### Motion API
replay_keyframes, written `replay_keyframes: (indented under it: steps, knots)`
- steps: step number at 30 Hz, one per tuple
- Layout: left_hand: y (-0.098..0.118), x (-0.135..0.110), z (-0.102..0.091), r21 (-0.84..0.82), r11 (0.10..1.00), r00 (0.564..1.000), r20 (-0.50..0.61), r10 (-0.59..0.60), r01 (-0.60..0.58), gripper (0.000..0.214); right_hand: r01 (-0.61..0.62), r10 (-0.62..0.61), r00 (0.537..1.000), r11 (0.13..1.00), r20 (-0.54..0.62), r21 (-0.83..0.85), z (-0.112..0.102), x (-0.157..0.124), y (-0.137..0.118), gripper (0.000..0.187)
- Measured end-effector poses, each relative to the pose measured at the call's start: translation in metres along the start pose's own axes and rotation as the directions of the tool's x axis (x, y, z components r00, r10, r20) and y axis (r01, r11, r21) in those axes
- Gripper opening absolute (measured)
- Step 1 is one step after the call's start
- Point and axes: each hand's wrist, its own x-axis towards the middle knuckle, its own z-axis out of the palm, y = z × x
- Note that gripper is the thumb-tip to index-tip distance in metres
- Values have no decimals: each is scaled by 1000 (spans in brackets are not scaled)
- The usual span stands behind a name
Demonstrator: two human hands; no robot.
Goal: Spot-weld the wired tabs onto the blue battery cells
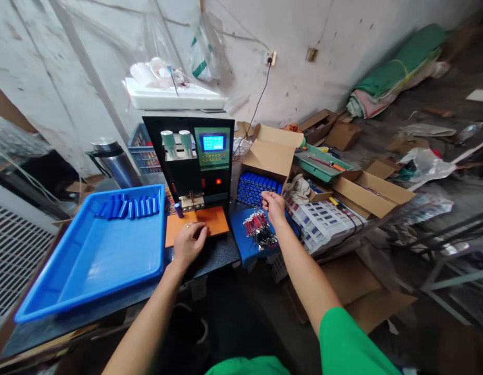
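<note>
— Left hand (188, 240)?
— Resting on the orange plate (204, 221) in front of the black machine (194, 161), fingers curled loosely, gripping nothing visible. Wearing a ring on one finger.
— Anything close to it?
— Standing upright just beyond the fingers, one blue battery (179, 210), under the machine's tip at the plate's far left edge. Not touching the hand.
— Right hand (273, 204)?
— Reaching out over the open cardboard box (270, 151), fingertips bent down at the near edge of the blue batteries in the box (254, 186). Pinching something or not: cannot tell, fingertips hidden behind the knuckles.
— And below that wrist?
— Lying on a blue pad (243, 237), a bundle of red and black wires (259, 229), just beside the forearm, apart from the fingers.
— Left side of the table (220, 252)?
— Sitting there, a big blue tray (97, 255), holding a row of blue batteries (128, 207) along its far wall, lying side by side. Well apart from both hands.
— Machine itself?
— Showing a lit blue screen (213, 142) on a green panel, two pale cylinders to the left of it, a red light glowing lower down.
— Further back?
— Standing behind the tray, a steel flask (112, 159). Lying right of the box, a green tray (321, 164) with tools, more cardboard boxes, a white printed sheet (323, 219).
</note>
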Motion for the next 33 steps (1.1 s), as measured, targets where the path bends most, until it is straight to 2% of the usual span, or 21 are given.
replay_keyframes:
  steps: [3, 5, 6, 8, 10, 11, 13, 16, 18, 22, 27, 30, 33]
  knots:
    - [-1, 0, -1, -16, 1000, 1000, 17, -21, 21, 24, 8, -9, 1000, 997, -3, -77, 2, -2, 0, 23]
    - [-2, 0, -1, -48, 998, 999, 28, -42, 43, 25, -9, 12, 1000, 962, 12, -272, -1, -1, 3, 19]
    - [-2, 0, -1, -65, 996, 998, 35, -57, 59, 26, -12, 25, 999, 914, 26, -406, -3, -1, 5, 16]
    - [-2, 0, -1, -95, 991, 995, 49, -89, 94, 27, 7, 30, 998, 764, 47, -645, -10, 0, 8, 11]
    - [-2, 0, -1, -116, 986, 992, 62, -112, 118, 28, 31, 1, 999, 664, 42, -747, -17, 0, 11, 11]
    - [-2, 1, -2, -124, 984, 991, 65, -118, 125, 28, 29, -8, 999, 665, 32, -746, -19, -1, 11, 11]
    - [-2, 2, -3, -142, 981, 990, 68, -125, 134, 29, -9, 18, 1000, 758, 7, -652, -21, -4, 9, 13]
    - [2, 2, -4, -188, 967, 985, 65, -162, 171, 32, -100, 117, 993, 922, 23, -373, -14, -13, -1, 21]
    - [9, 1, -4, -263, 937, 973, 61, -221, 229, 35, -123, 141, 987, 972, 77, -202, -5, -22, -11, 26]
    - [41, -7, -1, -500, 799, 939, 97, -330, 332, 42, -110, 111, 972, 994, 208, -17, 18, -46, -27, 30]
    - [85, -13, -5, -627, 643, 896, 263, -358, 440, 46, -119, 91, 940, 991, 328, 66, 49, -82, -29, 31]
    - [97, -14, -11, -647, 596, 878, 311, -364, 476, 43, -138, 90, 929, 984, 359, 110, 67, -99, -24, 31]
    - [97, -17, -16, -663, 578, 875, 290, -388, 476, 38, -158, 105, 916, 981, 386, 109, 80, -110, -16, 31]
